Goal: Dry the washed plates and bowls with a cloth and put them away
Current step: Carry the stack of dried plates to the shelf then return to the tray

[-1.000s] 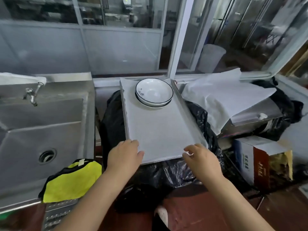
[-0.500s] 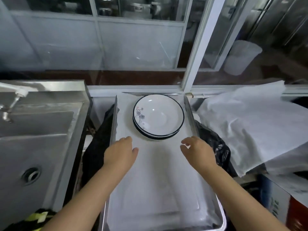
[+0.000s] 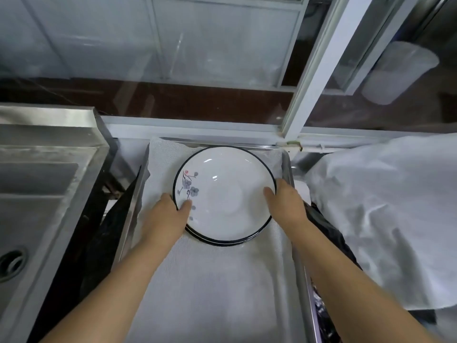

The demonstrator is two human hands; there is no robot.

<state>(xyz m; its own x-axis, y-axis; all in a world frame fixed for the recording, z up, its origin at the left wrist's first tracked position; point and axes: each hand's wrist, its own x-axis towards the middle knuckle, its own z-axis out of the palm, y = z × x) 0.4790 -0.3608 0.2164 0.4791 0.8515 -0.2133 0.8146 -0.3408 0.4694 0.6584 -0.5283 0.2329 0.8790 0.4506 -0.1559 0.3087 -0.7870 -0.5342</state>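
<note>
A small stack of white bowls [image 3: 227, 191] with dark rims and a blue flower print sits at the far end of a metal tray [image 3: 288, 169] lined with white cloth [image 3: 210, 288]. My left hand [image 3: 165, 216] grips the stack's left rim, thumb lying inside the top bowl. My right hand [image 3: 284, 201] holds the right rim, thumb over the edge. The fingers of both hands are hidden under the rims.
A steel sink [image 3: 37, 194] with a drain [image 3: 10, 262] lies to the left. A black plastic bag [image 3: 99, 243] fills the gap beside the tray. A large white cloth [image 3: 385, 214] covers things on the right. A glass window wall [image 3: 222, 58] stands behind the tray.
Both hands moved forward from the tray's near edge, across the cloth, and took hold of the bowl stack on either side. The view has come closer to the tray.
</note>
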